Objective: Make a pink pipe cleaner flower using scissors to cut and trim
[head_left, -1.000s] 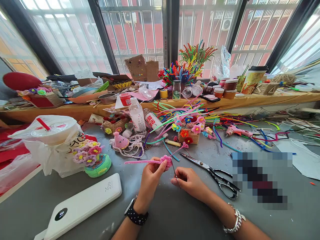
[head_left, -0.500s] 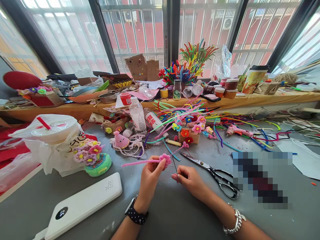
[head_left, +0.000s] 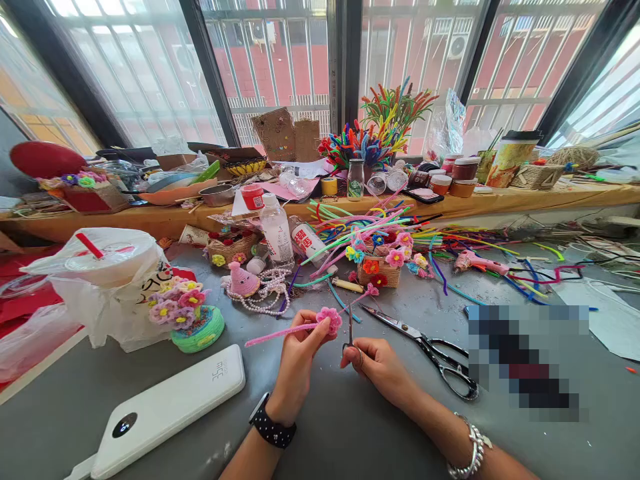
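Note:
Pinched in my left hand (head_left: 299, 357) is a pink pipe-cleaner flower (head_left: 329, 320), its fuzzy stem sticking out to the left past my fingers. My right hand (head_left: 384, 368) is closed around the handles of small scissors (head_left: 351, 321), whose dark narrow blades point up just right of the flower, by a thin pink strand. Whether the blades touch that strand I cannot tell. Large black-handled scissors (head_left: 417, 335) lie on the table beyond my right hand. A small woven basket (head_left: 387, 275) decorated with pipe-cleaner flowers stands behind both hands.
A white power bank (head_left: 175, 407) lies at left, near a bagged drink cup (head_left: 113, 267) and a green-based flower pot (head_left: 197, 330). Behind are a pink cone-shaped figure with beads (head_left: 243, 281), bottles (head_left: 276, 230), loose pipe cleaners (head_left: 325, 250) and a pink glue gun (head_left: 480, 262).
The small scissors have turned in my right hand, so their blades show more plainly and stand more upright. My left hand and the flower have barely moved.

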`<control>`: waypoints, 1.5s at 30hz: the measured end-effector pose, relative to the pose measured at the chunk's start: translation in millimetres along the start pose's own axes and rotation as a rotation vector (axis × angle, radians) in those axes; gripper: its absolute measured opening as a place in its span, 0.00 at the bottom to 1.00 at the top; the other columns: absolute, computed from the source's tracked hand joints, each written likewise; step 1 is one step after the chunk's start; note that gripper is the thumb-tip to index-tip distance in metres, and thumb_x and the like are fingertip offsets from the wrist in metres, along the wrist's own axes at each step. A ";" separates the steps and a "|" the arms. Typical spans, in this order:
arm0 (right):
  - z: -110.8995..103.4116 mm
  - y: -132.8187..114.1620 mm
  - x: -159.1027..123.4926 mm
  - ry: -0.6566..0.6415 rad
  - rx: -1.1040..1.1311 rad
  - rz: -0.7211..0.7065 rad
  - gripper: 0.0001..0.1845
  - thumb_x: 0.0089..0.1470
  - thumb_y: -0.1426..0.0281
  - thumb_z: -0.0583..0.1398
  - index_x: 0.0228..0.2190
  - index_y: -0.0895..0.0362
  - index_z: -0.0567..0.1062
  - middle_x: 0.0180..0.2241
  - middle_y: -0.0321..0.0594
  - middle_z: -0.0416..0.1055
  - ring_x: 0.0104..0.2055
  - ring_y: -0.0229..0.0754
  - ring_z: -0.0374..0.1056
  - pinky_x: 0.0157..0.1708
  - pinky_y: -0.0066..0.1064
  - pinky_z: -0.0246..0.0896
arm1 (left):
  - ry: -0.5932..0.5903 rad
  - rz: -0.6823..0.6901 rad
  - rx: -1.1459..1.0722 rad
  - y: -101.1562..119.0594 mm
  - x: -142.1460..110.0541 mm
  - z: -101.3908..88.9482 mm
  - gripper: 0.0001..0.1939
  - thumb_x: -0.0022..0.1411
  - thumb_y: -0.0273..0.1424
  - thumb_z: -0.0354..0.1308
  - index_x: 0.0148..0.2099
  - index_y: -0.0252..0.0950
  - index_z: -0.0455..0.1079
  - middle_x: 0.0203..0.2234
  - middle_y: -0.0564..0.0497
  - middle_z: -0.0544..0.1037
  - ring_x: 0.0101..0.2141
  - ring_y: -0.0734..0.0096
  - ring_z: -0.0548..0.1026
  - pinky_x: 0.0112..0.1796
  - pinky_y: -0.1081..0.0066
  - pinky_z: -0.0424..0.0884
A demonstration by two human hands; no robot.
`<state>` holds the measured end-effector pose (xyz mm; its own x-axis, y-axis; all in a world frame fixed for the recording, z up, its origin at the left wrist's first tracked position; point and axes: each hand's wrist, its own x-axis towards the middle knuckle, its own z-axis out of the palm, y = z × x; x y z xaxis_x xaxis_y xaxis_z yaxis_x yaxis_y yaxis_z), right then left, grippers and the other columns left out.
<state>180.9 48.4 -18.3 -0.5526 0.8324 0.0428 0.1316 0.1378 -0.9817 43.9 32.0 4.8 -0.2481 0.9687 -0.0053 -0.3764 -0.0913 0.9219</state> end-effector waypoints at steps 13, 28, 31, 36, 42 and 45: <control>9.7 3.9 -5.5 -0.124 0.058 -0.116 0.36 0.45 0.42 0.41 0.26 0.61 0.70 0.17 0.33 0.56 0.20 0.33 0.51 0.19 0.24 0.45 | -0.040 0.068 0.114 -3.3 -3.0 -2.8 0.08 0.52 0.29 0.55 0.25 0.35 0.59 0.22 0.57 0.62 0.27 0.77 0.65 0.32 0.73 0.67; 9.1 2.3 -4.0 -0.029 0.046 -0.095 0.35 0.45 0.43 0.44 0.21 0.62 0.70 0.14 0.32 0.55 0.17 0.32 0.52 0.18 0.24 0.45 | -0.105 0.069 0.233 -0.1 -5.5 1.2 0.07 0.52 0.30 0.55 0.25 0.35 0.61 0.22 0.56 0.61 0.25 0.76 0.63 0.29 0.74 0.62; 8.0 -1.2 -5.0 -0.004 0.007 -0.084 0.34 0.43 0.42 0.45 0.18 0.62 0.69 0.13 0.32 0.54 0.17 0.32 0.51 0.18 0.24 0.44 | -0.120 0.055 0.205 1.6 -5.5 0.9 0.07 0.52 0.30 0.55 0.25 0.35 0.60 0.22 0.56 0.61 0.26 0.76 0.63 0.30 0.74 0.62; 5.8 -5.8 -6.0 0.026 -0.041 -0.074 0.33 0.42 0.43 0.47 0.15 0.60 0.66 0.14 0.31 0.53 0.18 0.31 0.49 0.18 0.24 0.42 | -0.138 0.018 0.145 3.1 -3.9 -0.9 0.08 0.53 0.30 0.53 0.25 0.36 0.59 0.22 0.57 0.62 0.25 0.76 0.62 0.29 0.74 0.61; 7.0 -4.6 -6.7 0.054 -0.059 -0.104 0.32 0.45 0.44 0.46 0.15 0.60 0.66 0.14 0.31 0.52 0.18 0.32 0.49 0.18 0.24 0.42 | -0.142 0.020 0.141 2.2 -4.3 -1.1 0.08 0.53 0.30 0.54 0.24 0.36 0.59 0.21 0.57 0.63 0.25 0.77 0.62 0.29 0.75 0.60; 8.1 -3.0 -7.3 0.030 -0.042 -0.112 0.34 0.45 0.43 0.43 0.16 0.60 0.67 0.14 0.31 0.51 0.19 0.32 0.49 0.18 0.24 0.42 | -0.139 0.036 0.179 2.5 -5.1 0.2 0.08 0.52 0.31 0.55 0.24 0.36 0.60 0.21 0.57 0.64 0.25 0.76 0.63 0.29 0.75 0.61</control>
<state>177.8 37.6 -17.2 -0.5412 0.8259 0.1582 0.1047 0.2529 -0.9618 44.4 26.8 7.2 -0.1287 0.9892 0.0708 -0.2018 -0.0961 0.9747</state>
